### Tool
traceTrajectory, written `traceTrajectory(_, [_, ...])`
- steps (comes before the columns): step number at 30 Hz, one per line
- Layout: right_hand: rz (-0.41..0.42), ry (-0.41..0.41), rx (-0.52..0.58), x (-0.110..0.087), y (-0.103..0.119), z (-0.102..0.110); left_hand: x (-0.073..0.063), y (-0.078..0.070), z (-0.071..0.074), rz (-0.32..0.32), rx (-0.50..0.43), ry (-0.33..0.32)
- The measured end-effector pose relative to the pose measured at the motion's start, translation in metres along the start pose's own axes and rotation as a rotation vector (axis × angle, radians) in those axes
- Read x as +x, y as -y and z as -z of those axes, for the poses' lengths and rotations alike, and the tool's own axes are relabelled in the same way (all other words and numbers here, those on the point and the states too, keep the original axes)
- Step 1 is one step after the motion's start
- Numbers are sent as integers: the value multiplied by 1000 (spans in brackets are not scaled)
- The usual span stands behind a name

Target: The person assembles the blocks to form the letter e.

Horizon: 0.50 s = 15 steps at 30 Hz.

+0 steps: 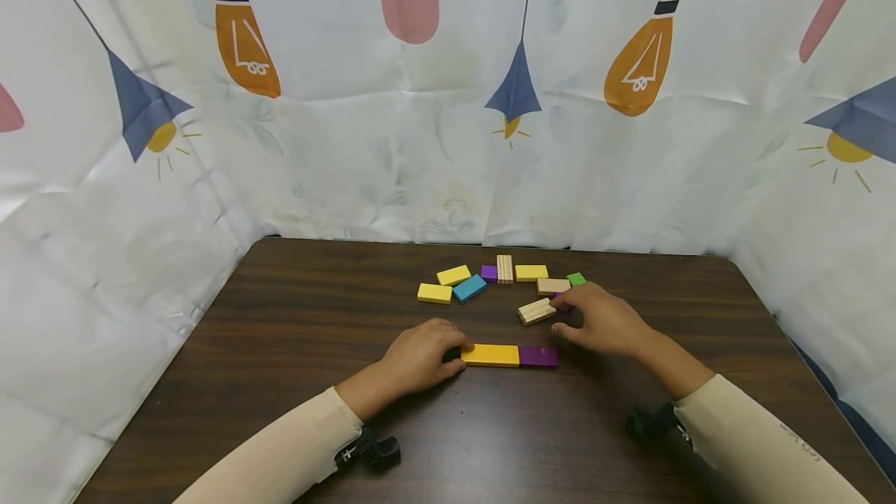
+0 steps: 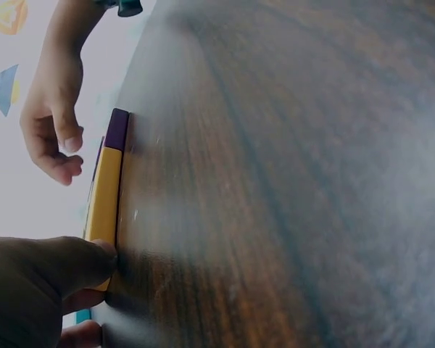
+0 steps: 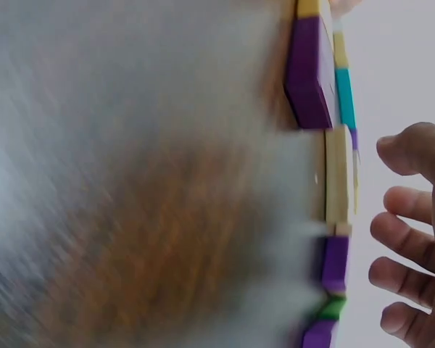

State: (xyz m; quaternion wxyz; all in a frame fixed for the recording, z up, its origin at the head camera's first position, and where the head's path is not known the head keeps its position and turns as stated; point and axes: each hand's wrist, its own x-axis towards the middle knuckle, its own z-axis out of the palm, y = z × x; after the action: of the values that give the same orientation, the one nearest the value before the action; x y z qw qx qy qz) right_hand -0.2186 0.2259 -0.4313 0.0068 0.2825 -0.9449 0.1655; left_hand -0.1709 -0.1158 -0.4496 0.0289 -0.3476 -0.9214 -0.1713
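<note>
A yellow block (image 1: 491, 355) and a purple block (image 1: 537, 357) lie end to end in a straight row on the table. My left hand (image 1: 423, 356) pinches the left end of the yellow block, its thumb (image 2: 87, 262) on the near side in the left wrist view. My right hand (image 1: 605, 321) hovers over the right part of the loose blocks, with fingers spread and nothing between them. Nearest to its fingertips is a plain wooden block (image 1: 537, 311), lying at a slant. Behind those fingers a purple block (image 3: 335, 262) is partly hidden in the head view.
Farther back lie several loose blocks: yellow ones (image 1: 435, 293), a blue one (image 1: 469, 288), a small purple one (image 1: 489, 274), wooden ones (image 1: 505, 269) and a green one (image 1: 576, 279). A printed curtain (image 1: 420, 162) hangs behind the dark wooden table (image 1: 315, 309).
</note>
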Motion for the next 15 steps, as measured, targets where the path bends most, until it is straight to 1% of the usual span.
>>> traceTrajectory(9, [-117, -26, -29, 9, -27, 11, 0, 0, 0, 0, 5, 3])
traceTrajectory(15, [-180, -30, -14, 14, -42, 15, 0, 0, 0, -4, 5, 0])
